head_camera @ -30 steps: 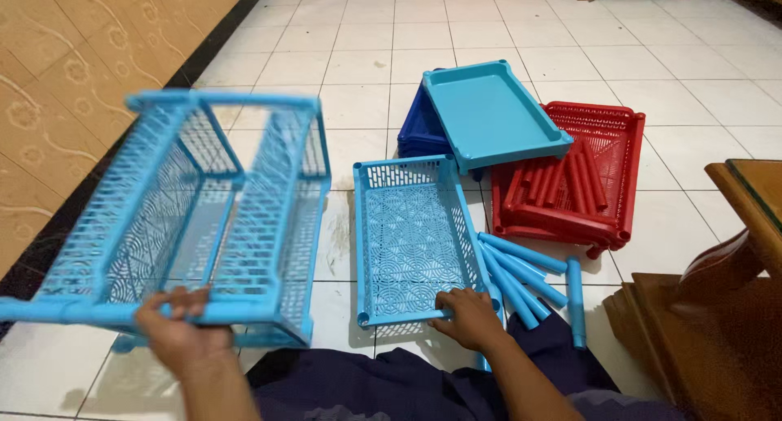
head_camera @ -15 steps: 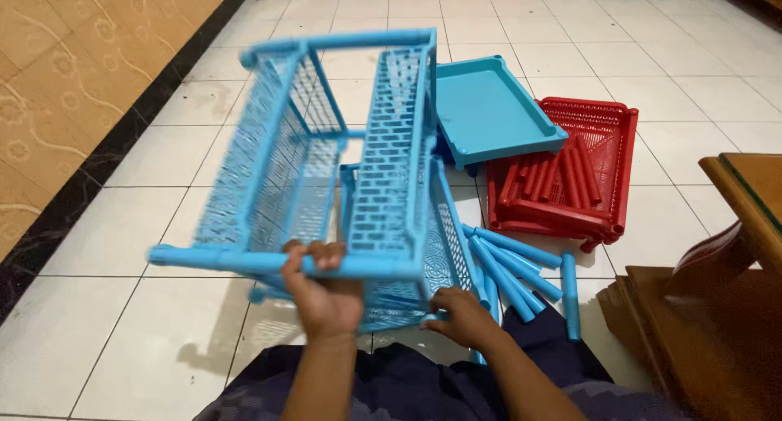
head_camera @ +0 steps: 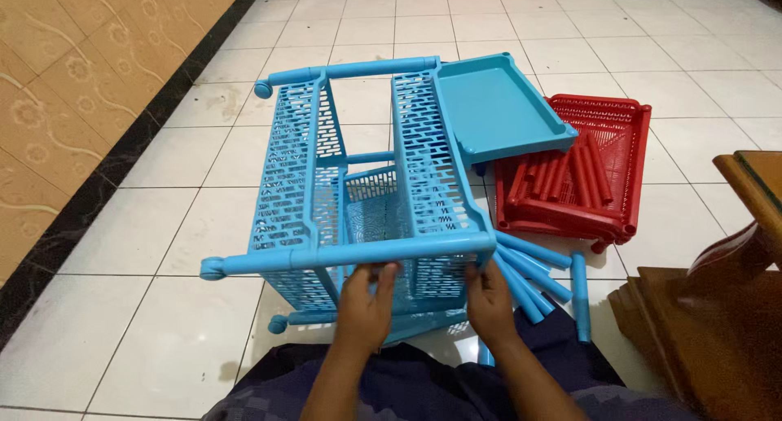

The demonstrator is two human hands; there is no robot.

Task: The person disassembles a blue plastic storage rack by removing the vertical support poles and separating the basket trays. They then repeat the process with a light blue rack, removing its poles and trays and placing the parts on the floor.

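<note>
Left hand [head_camera: 364,303] and right hand [head_camera: 489,297] each grip the near tube of a light blue plastic rack [head_camera: 358,185] with perforated lattice shelves, tipped on its side just above both hands. Right of the right hand lie loose blue tubes [head_camera: 533,266] on white tile. Farther right, a red lattice basket [head_camera: 582,173] holds red tubes; a solid blue tray [head_camera: 497,107] overlaps it.

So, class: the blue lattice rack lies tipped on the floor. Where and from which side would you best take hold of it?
Probably by the near round tube along the blue rack, coming from the person's side. It lies level, bare and slim enough for fingers to wrap, and both the left hand and right hand already meet it there. The lattice walls look thin.
</note>
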